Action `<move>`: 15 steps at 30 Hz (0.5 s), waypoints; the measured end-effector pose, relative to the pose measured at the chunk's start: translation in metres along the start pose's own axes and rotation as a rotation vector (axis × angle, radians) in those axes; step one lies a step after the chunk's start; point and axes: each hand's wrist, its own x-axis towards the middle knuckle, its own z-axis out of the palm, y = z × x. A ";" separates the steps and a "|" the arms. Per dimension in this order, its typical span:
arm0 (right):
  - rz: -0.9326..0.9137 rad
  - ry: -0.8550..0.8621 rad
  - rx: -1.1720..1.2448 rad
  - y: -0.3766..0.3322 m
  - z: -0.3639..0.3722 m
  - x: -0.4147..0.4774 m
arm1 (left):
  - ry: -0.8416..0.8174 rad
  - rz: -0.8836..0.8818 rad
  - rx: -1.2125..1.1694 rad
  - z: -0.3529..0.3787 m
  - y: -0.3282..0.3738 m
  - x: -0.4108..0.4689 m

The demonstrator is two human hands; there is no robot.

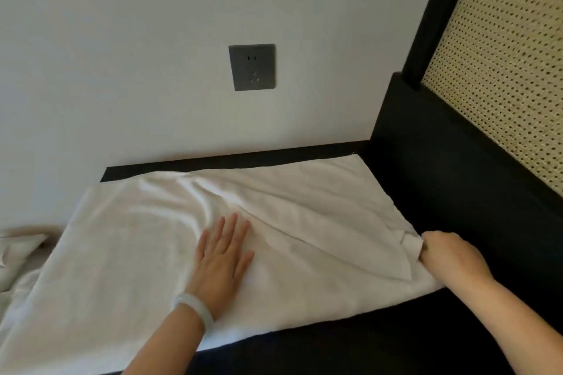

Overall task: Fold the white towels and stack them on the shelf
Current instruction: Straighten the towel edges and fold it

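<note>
A white towel (128,246) lies spread over a black surface (380,341), creased across its middle, with its left part hanging past the surface's left end. My left hand (224,256) lies flat on the towel's middle, fingers straight and pressing down; a pale bangle sits on that wrist. My right hand (447,250) pinches the towel's right corner, where a small flap is turned up. A diagonal fold runs from the centre toward that corner.
A white wall with a grey socket plate (253,67) stands behind. A black frame with a woven cane panel (499,70) rises at the right. More pale fabric (18,256) lies bunched at the far left, lower down.
</note>
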 end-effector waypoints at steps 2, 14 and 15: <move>-0.029 0.063 0.135 -0.001 0.010 -0.001 | 0.101 -0.095 -0.004 0.000 -0.004 -0.013; -0.101 0.307 0.031 -0.032 -0.003 -0.021 | -0.019 -0.341 0.076 0.013 -0.022 -0.031; -0.155 0.408 0.110 -0.042 -0.003 -0.023 | -0.031 -0.333 0.075 0.012 -0.022 -0.028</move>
